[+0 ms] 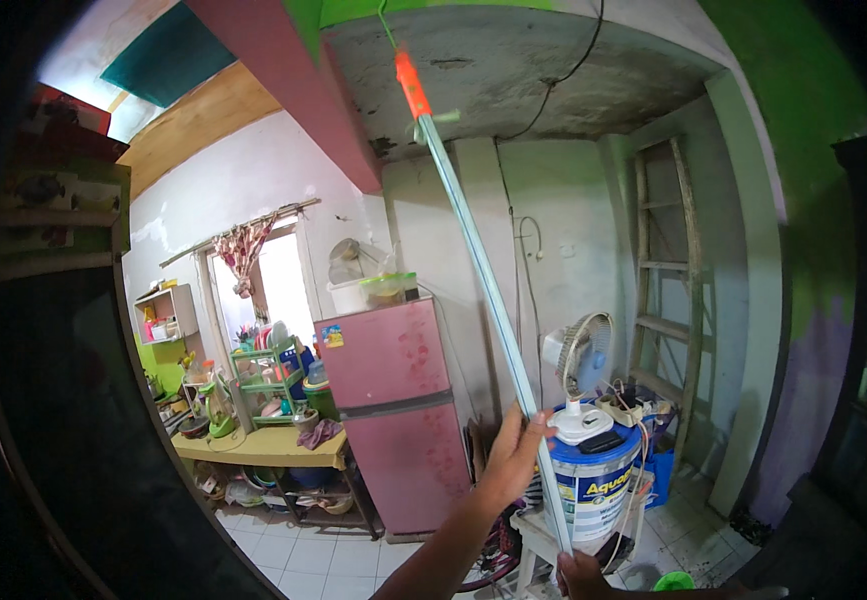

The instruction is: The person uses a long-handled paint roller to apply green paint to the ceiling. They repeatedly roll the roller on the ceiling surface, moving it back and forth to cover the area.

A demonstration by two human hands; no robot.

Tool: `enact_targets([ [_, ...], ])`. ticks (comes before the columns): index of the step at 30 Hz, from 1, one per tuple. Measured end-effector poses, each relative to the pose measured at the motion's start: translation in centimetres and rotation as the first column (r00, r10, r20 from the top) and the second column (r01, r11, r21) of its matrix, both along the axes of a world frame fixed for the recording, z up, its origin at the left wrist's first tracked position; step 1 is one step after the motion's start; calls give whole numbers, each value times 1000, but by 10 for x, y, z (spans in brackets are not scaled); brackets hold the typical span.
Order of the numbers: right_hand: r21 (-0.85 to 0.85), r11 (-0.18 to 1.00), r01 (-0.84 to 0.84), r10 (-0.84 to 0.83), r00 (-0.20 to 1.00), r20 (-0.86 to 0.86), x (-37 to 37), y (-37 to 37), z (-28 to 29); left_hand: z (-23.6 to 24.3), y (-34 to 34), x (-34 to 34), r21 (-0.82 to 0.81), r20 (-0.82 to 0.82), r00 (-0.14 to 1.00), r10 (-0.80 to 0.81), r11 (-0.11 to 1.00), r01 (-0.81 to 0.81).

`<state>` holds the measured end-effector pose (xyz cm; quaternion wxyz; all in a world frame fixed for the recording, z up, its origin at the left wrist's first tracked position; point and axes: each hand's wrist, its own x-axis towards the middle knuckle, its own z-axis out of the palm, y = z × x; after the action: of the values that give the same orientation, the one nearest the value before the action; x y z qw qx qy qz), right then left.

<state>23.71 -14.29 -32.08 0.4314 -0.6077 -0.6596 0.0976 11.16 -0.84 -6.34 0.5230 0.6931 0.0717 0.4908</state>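
Observation:
A long pale-blue pole (478, 260) slants up through the middle of the view. At its top is an orange handle (412, 85), tied on with a greenish strip. A thin green bent wire, like a paint roller's frame, runs up from the handle and leaves the picture, so its far end is hidden. My left hand (513, 455) is closed round the pole's lower part. Further down, near the bottom edge, my right hand (583, 577) grips the pole's lower end and is partly cut off.
Beyond the pole, a fan (585, 360) stands on a large paint bucket (593, 495). A wooden ladder (668, 290) leans behind. Left of it are a pink refrigerator (398, 420) and a yellow counter (263, 450). A dark cable (551, 85) hangs from the ceiling. A green container (673, 581) sits below.

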Motion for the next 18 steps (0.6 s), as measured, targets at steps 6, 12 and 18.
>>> enact_targets([
  [6, -219, 976, 7, -101, 900, -423, 6, -49, -47, -25, -33, 17, 59, -68, 997, -43, 997, 47],
  [12, -79, 986, -147, 47, 699, -714, 21, -57, -92, -48, -46, 36, 2, 34, 997, -76, 997, 76],
  [18, -108, 980, -169, -4, 521, -854, -7, -55, -26, -22, -27, 35, -98, 104, 987, -120, 987, 130],
])
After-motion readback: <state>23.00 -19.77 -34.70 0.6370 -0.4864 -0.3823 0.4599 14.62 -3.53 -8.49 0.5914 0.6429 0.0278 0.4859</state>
